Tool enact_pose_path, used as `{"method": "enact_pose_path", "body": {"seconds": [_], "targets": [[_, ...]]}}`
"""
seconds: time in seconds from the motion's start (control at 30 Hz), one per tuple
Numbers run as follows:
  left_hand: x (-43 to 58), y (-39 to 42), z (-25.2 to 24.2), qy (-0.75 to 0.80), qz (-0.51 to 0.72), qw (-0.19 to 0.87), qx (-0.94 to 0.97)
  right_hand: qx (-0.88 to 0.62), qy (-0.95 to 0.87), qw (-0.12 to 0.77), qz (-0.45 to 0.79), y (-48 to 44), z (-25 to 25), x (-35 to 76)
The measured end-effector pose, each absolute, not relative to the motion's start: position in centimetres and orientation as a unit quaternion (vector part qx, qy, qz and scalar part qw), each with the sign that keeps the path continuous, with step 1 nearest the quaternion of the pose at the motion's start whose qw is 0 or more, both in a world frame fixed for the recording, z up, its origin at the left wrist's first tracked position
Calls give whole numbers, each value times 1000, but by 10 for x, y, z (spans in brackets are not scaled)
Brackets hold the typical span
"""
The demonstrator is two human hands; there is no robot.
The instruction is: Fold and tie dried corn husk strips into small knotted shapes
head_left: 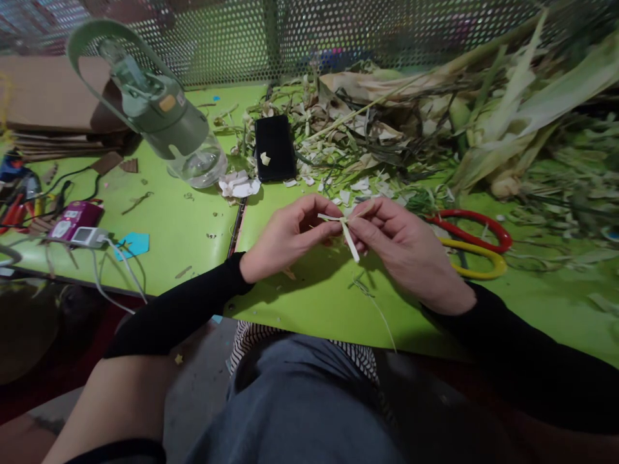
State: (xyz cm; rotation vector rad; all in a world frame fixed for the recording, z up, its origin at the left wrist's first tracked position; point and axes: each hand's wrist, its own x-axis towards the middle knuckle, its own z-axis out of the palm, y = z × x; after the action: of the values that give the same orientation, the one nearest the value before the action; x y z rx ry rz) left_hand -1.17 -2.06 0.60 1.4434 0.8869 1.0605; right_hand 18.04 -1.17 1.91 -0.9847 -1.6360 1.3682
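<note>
Between my two hands are pale strips of husk (350,242), crossed or knotted where the fingertips meet, with one strip hanging down. My left hand (294,232) pinches the strips from the left, thumb and fingers closed. From the other side my right hand (399,241) pinches them too. A thin green fibre (374,299) lies on the green table (309,309) below the hands, trailing over its front edge. Scissors with one red and one yellow handle (486,261) rest beside my right hand, their blades hidden. What lies behind my fingers is hidden.
A black phone (275,138) lies beyond my hands, near a pile of dry corn husks (387,129). A green water bottle (181,129) stands at left, near crumpled white paper (239,185). Further left are a purple box (75,221), a white charger (89,237) and stacked brown cardboard (53,96).
</note>
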Motion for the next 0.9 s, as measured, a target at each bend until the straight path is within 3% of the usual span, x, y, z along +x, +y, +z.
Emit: {"method": "enact_pose_path", "body": {"seconds": [0.2, 0.43, 0.9], "targets": [[-13, -21, 14, 387, 379, 659, 522, -382, -681, 423, 460, -12, 17, 181], [-10, -22, 17, 364, 411, 647, 529, -429, -695, 390, 426, -12, 22, 183], [-13, -23, 15, 316, 372, 670, 559, -406, -711, 440, 368, -17, 26, 184]]}}
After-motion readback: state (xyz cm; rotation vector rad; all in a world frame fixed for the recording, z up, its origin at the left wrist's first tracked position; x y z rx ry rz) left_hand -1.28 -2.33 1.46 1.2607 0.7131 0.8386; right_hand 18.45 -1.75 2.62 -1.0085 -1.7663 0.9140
